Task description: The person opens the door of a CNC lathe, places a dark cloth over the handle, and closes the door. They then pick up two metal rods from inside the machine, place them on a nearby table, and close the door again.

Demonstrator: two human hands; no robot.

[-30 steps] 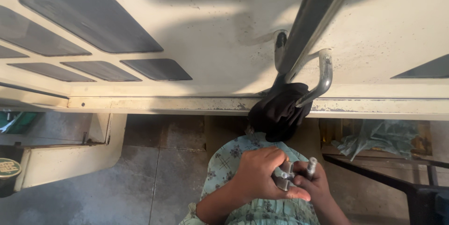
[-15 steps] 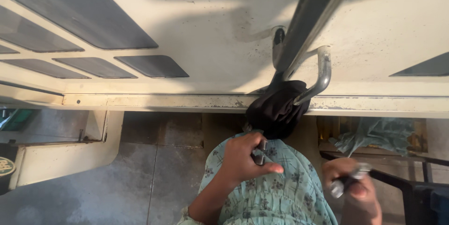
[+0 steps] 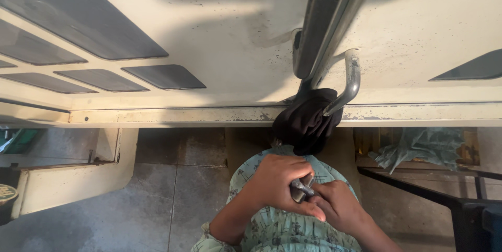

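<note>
Just below the black cloth (image 3: 307, 121) knotted on the bent steel handle (image 3: 349, 82), your left hand (image 3: 277, 181) and right hand (image 3: 340, 207) clench together around a small metal fitting (image 3: 301, 188), perhaps a bolt, so steady it before turning.

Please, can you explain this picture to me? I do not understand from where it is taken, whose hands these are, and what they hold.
The camera sits on a person's head and looks down, so there is no machine here, only two bare hands. The left hand and the right hand meet in front of the person's green patterned garment. Together they hold a small grey metal piece; its exact kind is hard to tell. Above is a cream painted panel with dark inset shapes. A metal bar crosses it, and beside the bar is a curved metal handle, by which a dark cloth hangs. Below is a grey tiled floor.
</note>
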